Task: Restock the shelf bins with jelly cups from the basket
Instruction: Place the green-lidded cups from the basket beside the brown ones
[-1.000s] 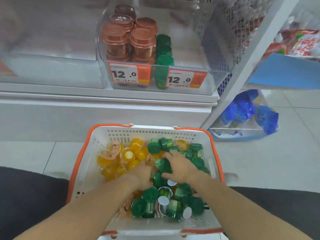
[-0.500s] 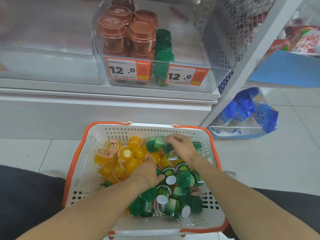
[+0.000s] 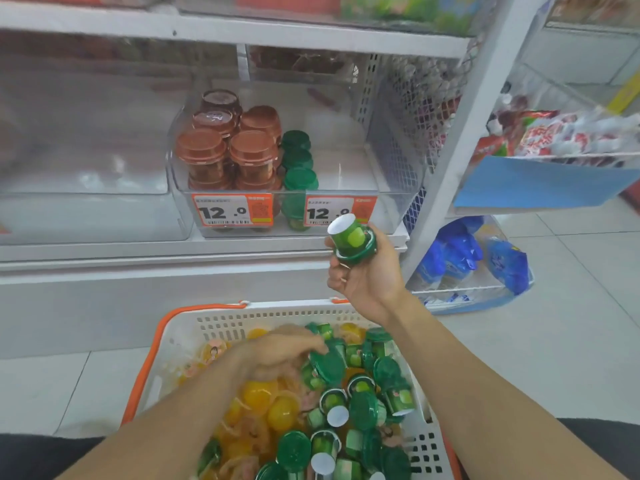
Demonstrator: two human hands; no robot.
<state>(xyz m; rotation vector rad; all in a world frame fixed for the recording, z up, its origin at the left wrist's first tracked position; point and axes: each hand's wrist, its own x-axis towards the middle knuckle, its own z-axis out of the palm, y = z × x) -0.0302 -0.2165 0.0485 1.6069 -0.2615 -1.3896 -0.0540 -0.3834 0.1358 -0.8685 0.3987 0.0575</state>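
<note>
A green jelly cup (image 3: 352,240) is held upside down in the right hand (image 3: 365,271), its white base tipped toward the shelf, with the fingers (image 3: 335,271) curled shut around its wide lid. It is raised just in front of the clear shelf bin (image 3: 346,174), below the bin's front lip and beside the right-hand price tag (image 3: 337,211). The left hand (image 3: 277,351) is down in the basket (image 3: 194,327), its fingers closed over another green cup (image 3: 327,363) among the loose pile of green cups and yellow cups (image 3: 273,407).

Several things could be judged to go wrong from here. Since the cup is inverted, it would need to be turned before being set down; if the grip is loosened during that turn, the cup could be dropped onto the floor or back into the basket. The open space in the bin lies to the right of the row of green cups (image 3: 298,168), and that row could be knocked over if the cup is pushed in carelessly. The brown cups (image 3: 228,150) stacked next to it could be toppled in the same way. The front lip could also be struck if the cup is not lifted high enough. In the basket, neighbouring cups could be dragged out when the second cup is raised.
</note>
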